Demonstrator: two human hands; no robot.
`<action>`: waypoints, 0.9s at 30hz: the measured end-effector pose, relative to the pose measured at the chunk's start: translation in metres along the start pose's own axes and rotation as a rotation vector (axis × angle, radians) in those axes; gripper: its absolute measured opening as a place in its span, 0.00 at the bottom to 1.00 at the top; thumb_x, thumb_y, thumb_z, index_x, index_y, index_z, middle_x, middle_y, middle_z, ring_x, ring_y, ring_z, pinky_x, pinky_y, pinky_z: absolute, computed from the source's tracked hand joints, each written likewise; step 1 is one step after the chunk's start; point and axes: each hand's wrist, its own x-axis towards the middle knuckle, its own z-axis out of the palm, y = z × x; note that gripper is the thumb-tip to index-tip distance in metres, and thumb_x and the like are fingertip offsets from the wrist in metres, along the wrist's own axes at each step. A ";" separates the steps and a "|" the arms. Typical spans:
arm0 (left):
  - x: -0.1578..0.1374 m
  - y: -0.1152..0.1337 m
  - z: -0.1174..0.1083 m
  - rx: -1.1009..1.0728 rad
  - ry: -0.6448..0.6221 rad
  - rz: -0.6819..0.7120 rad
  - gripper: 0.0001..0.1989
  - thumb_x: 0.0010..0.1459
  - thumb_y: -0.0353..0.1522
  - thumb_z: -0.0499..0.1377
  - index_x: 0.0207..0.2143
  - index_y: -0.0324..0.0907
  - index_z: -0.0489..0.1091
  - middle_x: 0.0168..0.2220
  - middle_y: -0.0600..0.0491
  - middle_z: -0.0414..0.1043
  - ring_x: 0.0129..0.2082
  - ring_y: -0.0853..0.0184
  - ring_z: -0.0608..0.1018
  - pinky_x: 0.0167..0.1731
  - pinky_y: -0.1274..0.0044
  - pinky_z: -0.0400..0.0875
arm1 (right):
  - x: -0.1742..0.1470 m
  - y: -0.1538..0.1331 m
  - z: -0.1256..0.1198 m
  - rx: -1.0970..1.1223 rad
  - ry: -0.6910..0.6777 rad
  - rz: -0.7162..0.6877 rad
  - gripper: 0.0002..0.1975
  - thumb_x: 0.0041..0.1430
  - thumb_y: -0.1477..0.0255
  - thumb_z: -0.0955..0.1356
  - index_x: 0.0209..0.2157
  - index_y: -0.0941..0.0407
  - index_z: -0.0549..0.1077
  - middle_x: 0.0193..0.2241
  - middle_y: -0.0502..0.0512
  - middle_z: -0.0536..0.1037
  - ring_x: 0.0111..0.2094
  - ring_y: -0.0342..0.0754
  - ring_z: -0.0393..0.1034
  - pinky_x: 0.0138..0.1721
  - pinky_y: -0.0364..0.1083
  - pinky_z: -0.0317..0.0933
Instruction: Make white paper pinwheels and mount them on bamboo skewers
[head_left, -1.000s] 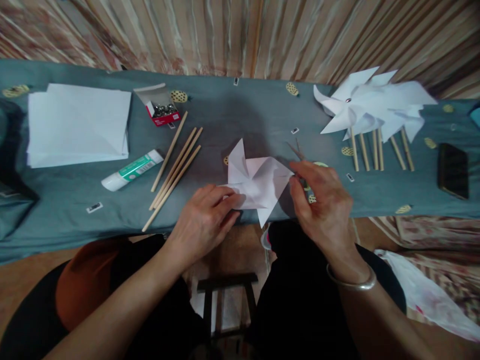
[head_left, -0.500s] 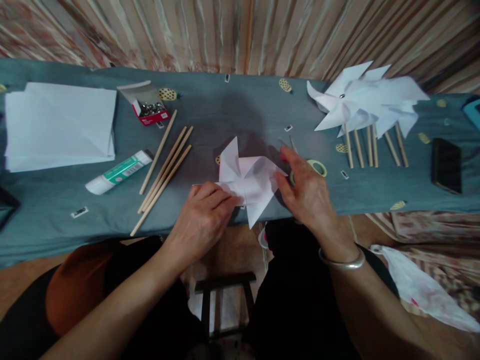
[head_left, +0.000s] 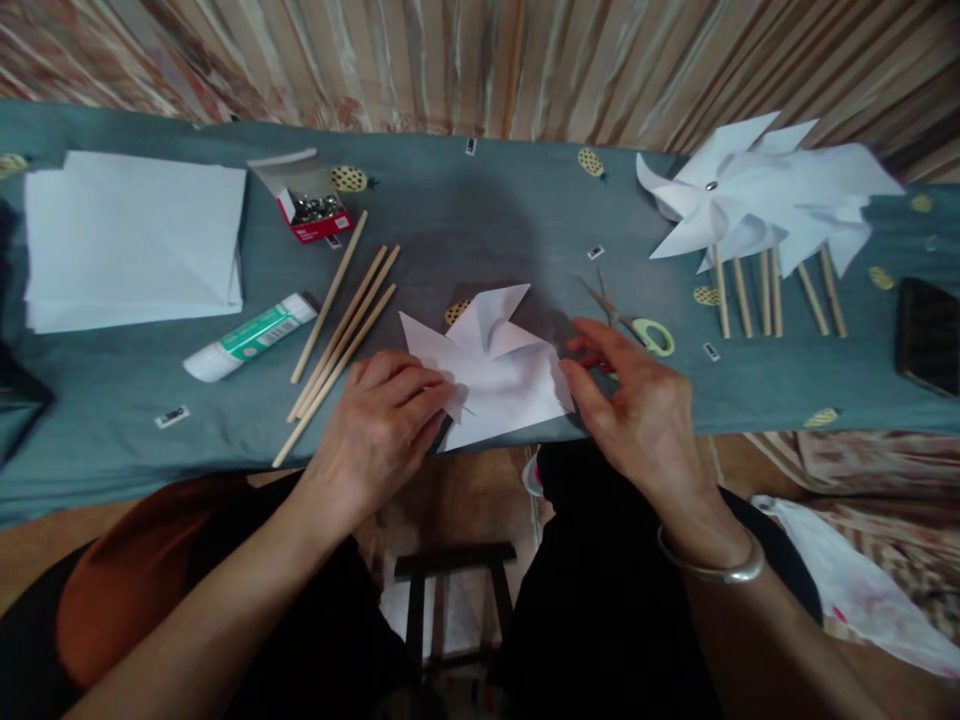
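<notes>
A white paper pinwheel (head_left: 514, 375) lies at the table's near edge between my hands, with some of its blades bent in towards the middle. The fingers and thumb of my left hand (head_left: 386, 425) are closed on its left part and cover some of the paper. At the right edge, the thumb of my right hand (head_left: 637, 405) touches the paper, while its fingers stay apart from the thumb. Just beyond that hand lie scissors (head_left: 651, 338) with light green handles, partly hidden by the fingers.
Left of the pinwheel are several wooden sticks (head_left: 341, 345), a glue stick (head_left: 251, 340), an opened red box of metal pins (head_left: 319, 215) and a stack of white paper (head_left: 135, 240). On the right lie several finished pinwheels (head_left: 772, 200) and a black phone (head_left: 928, 335).
The pinwheel has been turned, so its blades point in different directions. My left hand has shifted slightly left, and my right hand slightly right and down. The whole view has moved a little.
</notes>
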 end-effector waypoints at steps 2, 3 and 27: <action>-0.001 -0.001 0.000 -0.004 0.000 -0.013 0.11 0.61 0.29 0.56 0.44 0.42 0.74 0.41 0.48 0.78 0.43 0.58 0.73 0.42 0.65 0.69 | 0.000 -0.001 -0.001 -0.027 0.035 -0.053 0.16 0.62 0.69 0.64 0.51 0.54 0.71 0.46 0.59 0.78 0.44 0.56 0.74 0.49 0.58 0.66; -0.001 -0.002 0.000 -0.006 -0.003 -0.024 0.11 0.62 0.29 0.55 0.44 0.42 0.74 0.41 0.48 0.78 0.44 0.58 0.73 0.43 0.65 0.69 | 0.000 -0.001 -0.001 -0.034 0.047 -0.075 0.16 0.62 0.69 0.64 0.51 0.53 0.71 0.47 0.60 0.77 0.47 0.57 0.72 0.51 0.59 0.64; -0.017 -0.011 -0.010 -0.119 0.085 -0.068 0.14 0.59 0.26 0.57 0.48 0.41 0.71 0.46 0.46 0.76 0.47 0.59 0.72 0.46 0.62 0.72 | 0.016 -0.035 0.021 0.093 0.099 -0.179 0.15 0.63 0.71 0.62 0.50 0.54 0.73 0.48 0.59 0.77 0.50 0.56 0.71 0.52 0.60 0.65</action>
